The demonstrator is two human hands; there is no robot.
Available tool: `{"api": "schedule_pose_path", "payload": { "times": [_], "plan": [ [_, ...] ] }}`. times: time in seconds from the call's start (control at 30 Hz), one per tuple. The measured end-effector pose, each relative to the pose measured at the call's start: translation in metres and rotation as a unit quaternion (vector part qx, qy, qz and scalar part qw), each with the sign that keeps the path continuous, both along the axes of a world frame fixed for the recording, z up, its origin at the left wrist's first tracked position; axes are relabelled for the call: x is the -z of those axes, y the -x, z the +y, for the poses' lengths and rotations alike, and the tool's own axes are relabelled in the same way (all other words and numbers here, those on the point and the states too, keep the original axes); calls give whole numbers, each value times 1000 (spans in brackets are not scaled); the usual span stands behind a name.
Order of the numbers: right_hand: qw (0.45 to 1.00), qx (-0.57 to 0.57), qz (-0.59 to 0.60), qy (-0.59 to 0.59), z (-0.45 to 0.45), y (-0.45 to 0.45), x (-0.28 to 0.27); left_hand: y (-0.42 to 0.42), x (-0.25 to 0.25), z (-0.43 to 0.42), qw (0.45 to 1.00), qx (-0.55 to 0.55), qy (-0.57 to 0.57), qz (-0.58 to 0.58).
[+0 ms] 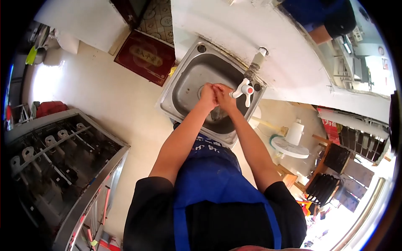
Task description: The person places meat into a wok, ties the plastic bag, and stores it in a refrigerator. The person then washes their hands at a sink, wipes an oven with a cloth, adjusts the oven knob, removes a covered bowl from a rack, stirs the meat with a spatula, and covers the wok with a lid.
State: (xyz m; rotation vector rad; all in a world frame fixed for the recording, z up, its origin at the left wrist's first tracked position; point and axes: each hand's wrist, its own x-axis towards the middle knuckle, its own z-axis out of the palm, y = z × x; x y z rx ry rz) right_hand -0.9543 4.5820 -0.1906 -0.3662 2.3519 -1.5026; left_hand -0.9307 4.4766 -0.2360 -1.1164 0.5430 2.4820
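Both hands meet over the stainless steel sink (165,98), close under the white tap (243,89) with a red dot on its handle. My left hand (208,96) is closed, its curled fingers pressed against the other hand. Against it, my right hand (225,97) is closed too, just beside the tap's spout. Whatever lies between the palms, if anything, is hidden. Below the hands, the drain area of the basin is partly covered by them. I cannot make out a stream of water. A blue apron (213,180) hangs in front of my body.
A mirror (356,54) is on the white wall behind the sink. On the left stands a metal rack-like unit (63,154) with dark parts inside. A red doormat (144,57) lies by a doorway. To the right are a white fan (289,146) and stacked dark items (322,187).
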Motion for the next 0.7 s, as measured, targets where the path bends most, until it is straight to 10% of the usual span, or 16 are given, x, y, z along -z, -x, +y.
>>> {"api": "schedule_pose_path", "payload": {
  "times": [0.03, 0.17, 0.7],
  "plan": [
    [981, -66, 173, -58, 6, 4, -2, 0, -12, -2, 997, 12, -76, -22],
    [953, -140, 203, -175, 18, 6, -15, -6, -36, -11, 992, 55, -112, 10],
    [975, -150, 149, -68, 17, 8, -23, -15, -33, -21, 975, -25, -218, 18]
  ]
}}
